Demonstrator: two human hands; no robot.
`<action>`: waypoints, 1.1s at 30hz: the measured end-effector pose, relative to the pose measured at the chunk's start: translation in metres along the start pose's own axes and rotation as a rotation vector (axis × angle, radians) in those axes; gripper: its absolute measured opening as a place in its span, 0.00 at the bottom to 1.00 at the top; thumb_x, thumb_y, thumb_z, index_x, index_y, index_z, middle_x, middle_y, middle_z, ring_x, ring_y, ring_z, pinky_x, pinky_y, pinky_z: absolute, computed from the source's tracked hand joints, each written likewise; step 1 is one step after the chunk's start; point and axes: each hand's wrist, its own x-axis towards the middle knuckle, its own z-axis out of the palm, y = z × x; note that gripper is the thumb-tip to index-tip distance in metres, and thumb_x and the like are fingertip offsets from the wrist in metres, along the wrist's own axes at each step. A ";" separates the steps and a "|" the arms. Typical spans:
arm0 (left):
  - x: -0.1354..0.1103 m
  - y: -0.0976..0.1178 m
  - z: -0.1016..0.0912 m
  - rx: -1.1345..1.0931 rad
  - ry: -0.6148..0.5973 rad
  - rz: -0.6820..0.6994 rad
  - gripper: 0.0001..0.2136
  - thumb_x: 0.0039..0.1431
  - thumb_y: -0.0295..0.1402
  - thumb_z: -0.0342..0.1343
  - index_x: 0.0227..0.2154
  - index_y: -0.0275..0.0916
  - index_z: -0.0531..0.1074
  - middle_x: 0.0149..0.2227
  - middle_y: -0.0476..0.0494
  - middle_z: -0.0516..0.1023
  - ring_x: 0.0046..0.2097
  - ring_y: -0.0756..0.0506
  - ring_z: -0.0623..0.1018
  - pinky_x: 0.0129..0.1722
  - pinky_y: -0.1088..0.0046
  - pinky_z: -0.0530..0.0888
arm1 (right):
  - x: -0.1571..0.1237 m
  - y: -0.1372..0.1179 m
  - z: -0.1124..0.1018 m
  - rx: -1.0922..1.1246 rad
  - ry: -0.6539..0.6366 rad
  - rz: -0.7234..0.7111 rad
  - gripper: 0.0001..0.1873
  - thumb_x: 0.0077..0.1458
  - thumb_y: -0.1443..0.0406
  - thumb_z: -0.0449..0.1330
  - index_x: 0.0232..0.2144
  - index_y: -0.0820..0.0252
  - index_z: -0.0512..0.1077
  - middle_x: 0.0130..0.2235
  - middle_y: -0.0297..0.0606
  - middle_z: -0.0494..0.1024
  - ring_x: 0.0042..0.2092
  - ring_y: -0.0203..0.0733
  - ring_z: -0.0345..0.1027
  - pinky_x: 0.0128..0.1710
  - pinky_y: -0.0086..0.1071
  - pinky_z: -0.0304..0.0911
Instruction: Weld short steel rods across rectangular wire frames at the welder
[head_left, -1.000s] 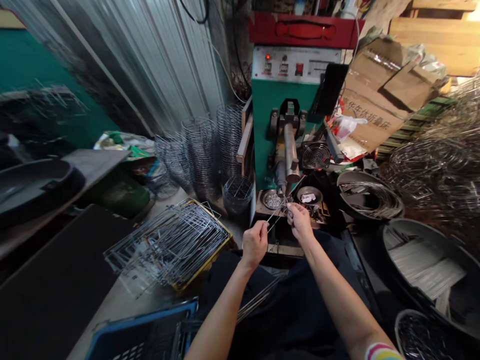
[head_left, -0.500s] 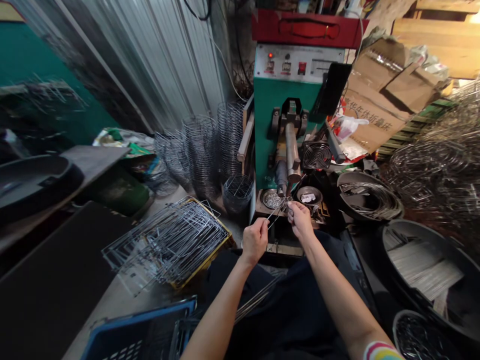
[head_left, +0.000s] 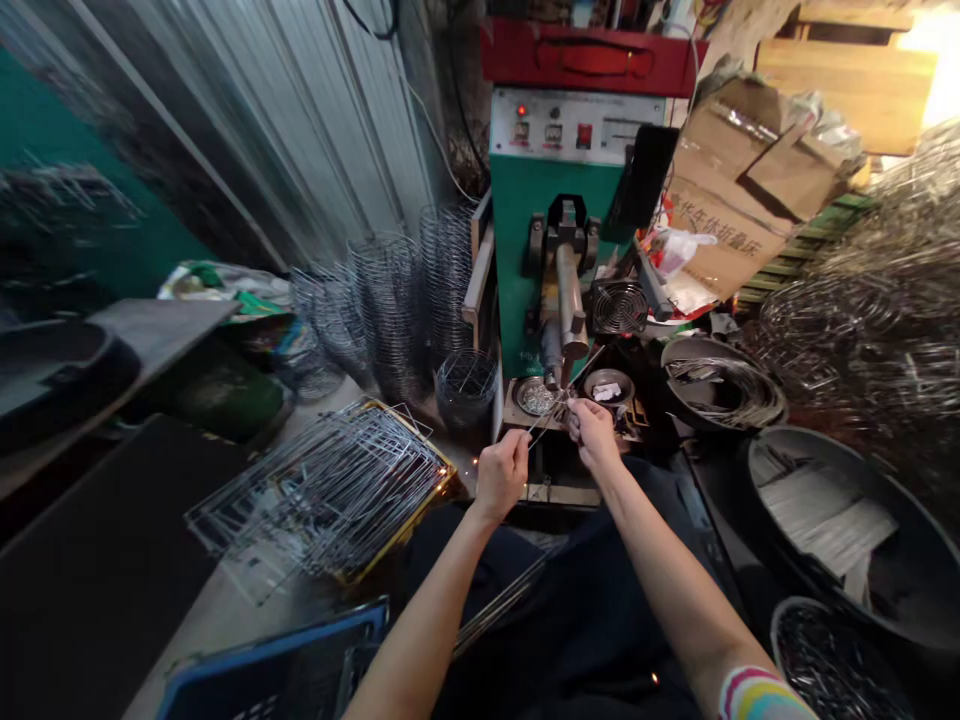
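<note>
My left hand (head_left: 501,473) is closed round the near end of a thin metal wire piece (head_left: 541,418). My right hand (head_left: 592,433) pinches the far end of the same wire right under the electrode (head_left: 568,310) of the green welding machine (head_left: 559,190). A small dish of tiny metal parts (head_left: 533,396) sits just left of the electrode tip, and a second small dish (head_left: 608,387) sits to its right. More wire rods lie across my lap (head_left: 502,600).
A pile of bent wire frames (head_left: 330,485) lies on a tray at the left. Stacked wire rings (head_left: 397,300) stand behind it. Dark tubs with wire pieces (head_left: 825,520) are at the right, a blue crate (head_left: 277,670) at the bottom left, and cardboard (head_left: 742,200) behind.
The view has shifted slightly left. Both hands stay at the electrode with the wire. Small sparks now show near the tray's edge and on my lap.
</note>
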 end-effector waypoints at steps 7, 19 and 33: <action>0.029 -0.012 0.011 -0.033 -0.016 0.094 0.13 0.67 0.33 0.47 0.32 0.37 0.75 0.26 0.44 0.77 0.27 0.49 0.75 0.30 0.76 0.66 | 0.017 -0.010 -0.006 -0.013 0.028 -0.014 0.16 0.38 0.58 0.67 0.18 0.57 0.62 0.12 0.20 0.55 0.13 0.25 0.45 0.11 0.23 0.41; 0.059 -0.031 -0.004 -0.068 -0.111 0.123 0.12 0.65 0.35 0.49 0.33 0.37 0.76 0.27 0.45 0.78 0.27 0.50 0.74 0.31 0.77 0.67 | 0.024 -0.004 -0.005 -0.026 0.023 -0.030 0.15 0.40 0.59 0.66 0.19 0.58 0.63 0.13 0.20 0.56 0.14 0.26 0.46 0.11 0.22 0.43; 0.055 -0.029 -0.005 -0.083 -0.153 0.121 0.13 0.64 0.36 0.49 0.31 0.36 0.76 0.25 0.46 0.76 0.27 0.50 0.72 0.30 0.77 0.66 | 0.003 -0.012 -0.021 -0.158 -0.077 0.029 0.22 0.42 0.50 0.68 0.20 0.58 0.64 0.15 0.24 0.59 0.16 0.26 0.48 0.13 0.22 0.44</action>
